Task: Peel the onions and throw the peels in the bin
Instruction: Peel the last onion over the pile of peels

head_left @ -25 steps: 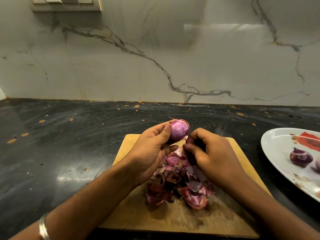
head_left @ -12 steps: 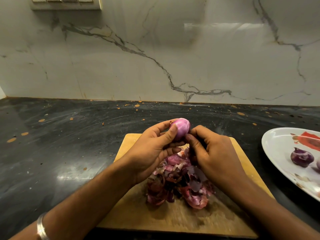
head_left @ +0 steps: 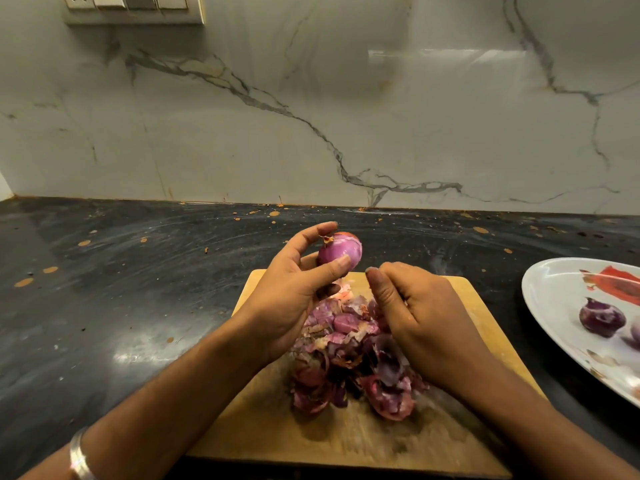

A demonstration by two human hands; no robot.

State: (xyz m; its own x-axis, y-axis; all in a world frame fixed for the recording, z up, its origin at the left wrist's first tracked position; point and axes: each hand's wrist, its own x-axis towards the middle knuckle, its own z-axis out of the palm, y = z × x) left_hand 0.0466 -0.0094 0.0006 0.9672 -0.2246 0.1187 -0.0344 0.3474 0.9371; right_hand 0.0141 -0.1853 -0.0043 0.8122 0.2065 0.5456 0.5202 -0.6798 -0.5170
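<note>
Left hand grips round pink-purple peeled onion above heap of purple onion peels on wooden cutting board; right hand, fingers curled, holds nothing visible

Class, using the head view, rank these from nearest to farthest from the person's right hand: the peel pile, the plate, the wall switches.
From the right hand:
1. Peel pile, just beneath and left of it on the board.
2. Plate, on the counter to the right.
3. Wall switches, far upper left.

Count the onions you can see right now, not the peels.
3: one onion held in the left hand; one on the white plate; another there, cut off by the frame edge. More may be hidden.
</note>
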